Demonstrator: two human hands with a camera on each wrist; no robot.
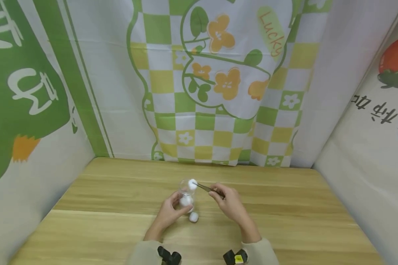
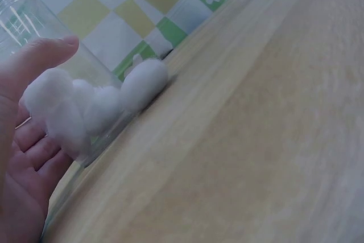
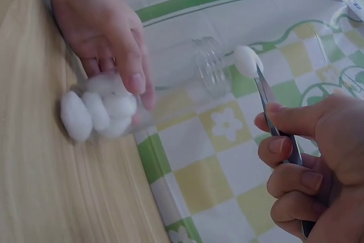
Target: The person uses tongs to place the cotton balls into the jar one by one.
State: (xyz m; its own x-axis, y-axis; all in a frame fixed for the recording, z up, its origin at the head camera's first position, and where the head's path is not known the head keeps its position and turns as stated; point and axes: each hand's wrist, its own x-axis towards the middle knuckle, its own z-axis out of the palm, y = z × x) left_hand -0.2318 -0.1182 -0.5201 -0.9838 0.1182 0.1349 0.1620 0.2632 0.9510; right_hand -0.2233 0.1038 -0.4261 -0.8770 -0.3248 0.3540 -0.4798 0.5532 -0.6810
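Observation:
My left hand point(image 1: 168, 211) grips the lower part of a clear jar point(image 3: 179, 75) that stands upright on the table, thumb across its near side. Several white cotton balls point(image 3: 118, 105) lie in the bottom of the jar. Between the fingers and thumb of my right hand point(image 1: 231, 202) is a pair of metal tweezers point(image 3: 264, 92). Their tips pinch one cotton ball point(image 3: 246, 61) close to the jar's open mouth. Another cotton ball point(image 1: 194, 217) rests on the table right beside the jar's base, on the near side.
The wooden table point(image 1: 285, 206) spreads out around both hands. Behind it hangs a green and yellow checked curtain point(image 1: 225, 136). Printed fabric walls point(image 1: 368, 154) close in the left and right sides.

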